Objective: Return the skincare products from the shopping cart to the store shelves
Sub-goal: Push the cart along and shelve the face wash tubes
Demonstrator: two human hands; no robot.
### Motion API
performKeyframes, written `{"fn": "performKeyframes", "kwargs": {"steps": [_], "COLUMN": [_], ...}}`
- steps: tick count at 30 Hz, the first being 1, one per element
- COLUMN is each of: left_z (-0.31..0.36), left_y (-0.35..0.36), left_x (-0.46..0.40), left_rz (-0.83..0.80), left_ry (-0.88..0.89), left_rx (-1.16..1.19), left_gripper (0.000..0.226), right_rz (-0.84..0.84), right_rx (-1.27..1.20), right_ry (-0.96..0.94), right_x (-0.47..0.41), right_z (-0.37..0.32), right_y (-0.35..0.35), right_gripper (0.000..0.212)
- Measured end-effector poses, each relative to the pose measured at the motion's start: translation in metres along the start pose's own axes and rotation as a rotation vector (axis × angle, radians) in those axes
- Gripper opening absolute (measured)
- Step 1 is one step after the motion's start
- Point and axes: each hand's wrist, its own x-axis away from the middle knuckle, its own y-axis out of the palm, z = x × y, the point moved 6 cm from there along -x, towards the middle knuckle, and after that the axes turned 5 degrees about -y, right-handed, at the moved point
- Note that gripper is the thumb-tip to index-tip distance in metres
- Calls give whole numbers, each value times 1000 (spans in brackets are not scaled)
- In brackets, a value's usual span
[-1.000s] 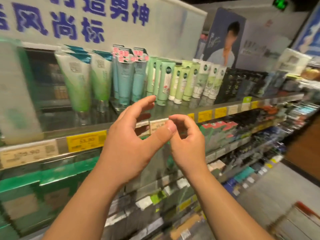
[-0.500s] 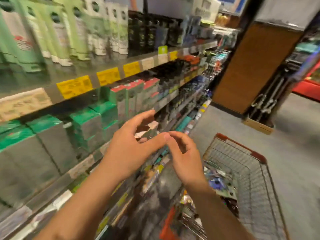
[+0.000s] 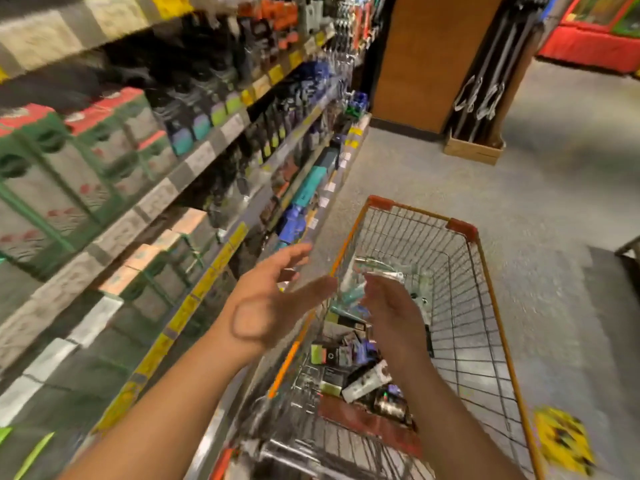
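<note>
Orange-rimmed shopping cart (image 3: 491,292) holds the skincare products (image 3: 360,372) heaped at its near end, so both empty, loose-fingered grips, left hand (image 3: 266,303) and right hand (image 3: 391,313), should single out one tube.

Boxed products line the store shelves (image 3: 194,157); mixed skincare products (image 3: 363,379) fill the shopping cart (image 3: 485,306).

The wire shopping cart (image 3: 460,306), orange-railed with red corner caps, fills the lower right of the frame. Mixed skincare products (image 3: 349,362) lie jumbled at its near end, a white tube (image 3: 367,381) tilted among dark boxes. Stocked store shelves (image 3: 180,174) run along the left.
</note>
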Motion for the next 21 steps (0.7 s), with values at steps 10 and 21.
{"fn": "performKeyframes", "kwargs": {"steps": [10, 21], "left_z": [-49, -130], "left_y": [107, 205], "left_x": [-92, -217], "left_rz": [-190, -171], "left_ry": [-232, -613], "left_rx": [-106, 83], "left_gripper": [68, 37], "right_rz": [27, -43], "right_rx": [90, 361], "right_ry": [162, 132], "right_x": [-104, -253], "right_z": [123, 249], "right_y": [-46, -39], "right_gripper": [23, 38]}}
